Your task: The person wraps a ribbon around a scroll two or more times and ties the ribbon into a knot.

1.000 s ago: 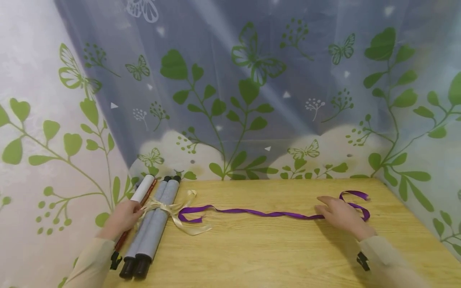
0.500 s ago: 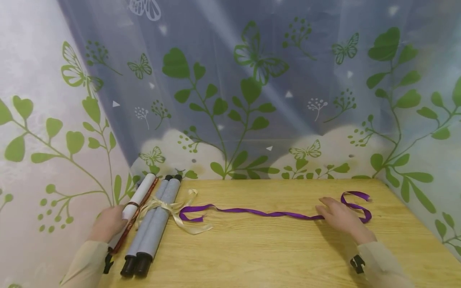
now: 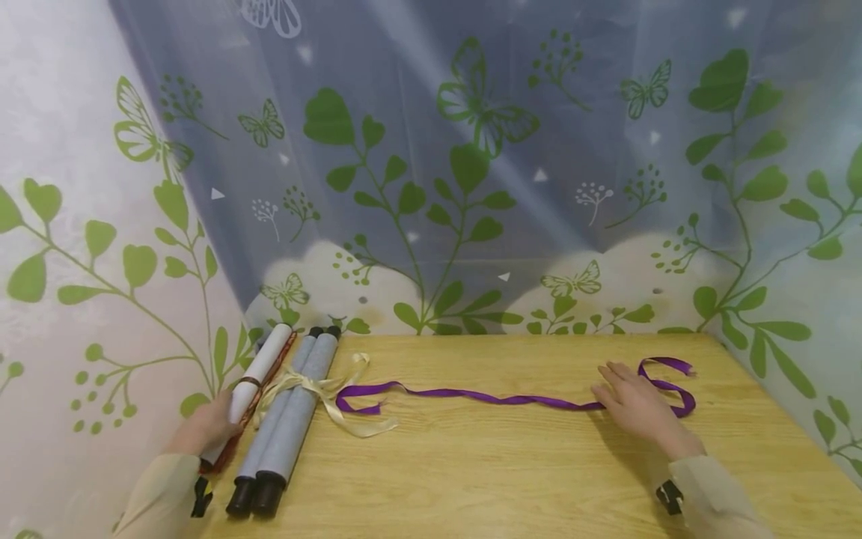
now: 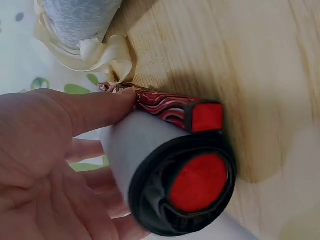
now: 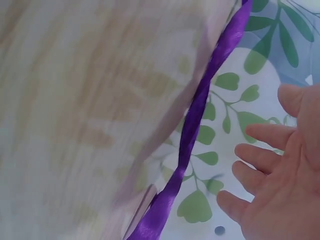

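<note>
My left hand [image 3: 204, 427] grips the near end of a white paper scroll [image 3: 271, 349]; its thumb presses on a thin red-and-black patterned stick [image 4: 167, 106] lying along the scroll. In the left wrist view the scroll's black-rimmed end [image 4: 182, 185] shows a red centre, and the fingers pass behind it. A brown band circles the scroll. Flat over the table, my right hand [image 3: 640, 412] has its fingers spread apart. Under or beside it runs a long purple ribbon [image 3: 465, 394]; the right wrist view shows the ribbon [image 5: 192, 120] apart from the open fingers.
Two grey scrolls [image 3: 294, 427] with black ends lie side by side, tied with a cream ribbon [image 3: 360, 427], just right of the white scroll. The wooden table [image 3: 458, 479] meets a curtain [image 3: 417, 150] printed with leaves and butterflies at the back.
My left hand has slid toward the near end of the white scroll, uncovering its brown band. The right hand has stayed almost in place by the purple ribbon.
</note>
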`<control>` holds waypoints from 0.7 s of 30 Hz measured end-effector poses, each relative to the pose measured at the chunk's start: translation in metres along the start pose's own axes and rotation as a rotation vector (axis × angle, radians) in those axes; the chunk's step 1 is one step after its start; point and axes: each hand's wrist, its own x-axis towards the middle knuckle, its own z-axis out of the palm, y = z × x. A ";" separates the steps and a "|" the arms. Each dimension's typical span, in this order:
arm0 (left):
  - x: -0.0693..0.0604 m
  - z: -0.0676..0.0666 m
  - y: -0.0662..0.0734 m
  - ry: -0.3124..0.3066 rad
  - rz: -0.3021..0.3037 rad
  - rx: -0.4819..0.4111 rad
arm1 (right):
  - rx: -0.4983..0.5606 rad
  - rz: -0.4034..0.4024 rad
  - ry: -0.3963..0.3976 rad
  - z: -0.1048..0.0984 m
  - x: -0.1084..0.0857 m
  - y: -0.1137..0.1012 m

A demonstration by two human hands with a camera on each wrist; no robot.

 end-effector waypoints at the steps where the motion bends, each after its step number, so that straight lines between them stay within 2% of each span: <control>1: -0.001 0.001 -0.001 0.004 0.008 -0.004 | 0.002 -0.004 0.002 0.000 0.000 -0.001; 5: -0.002 0.006 -0.002 0.075 0.090 -0.023 | 0.044 -0.011 -0.001 -0.001 0.001 -0.006; 8: -0.003 0.008 0.001 0.110 0.124 -0.044 | 0.063 -0.014 -0.008 0.000 0.001 -0.009; 15: -0.009 0.008 0.007 0.157 0.114 -0.096 | 0.051 -0.018 0.015 0.004 -0.001 -0.013; 18: -0.015 0.005 0.016 0.173 0.107 -0.200 | 0.057 -0.016 0.032 0.004 -0.001 -0.013; 21: -0.022 0.001 0.027 0.139 0.088 -0.330 | 0.060 -0.022 0.050 0.005 0.000 -0.016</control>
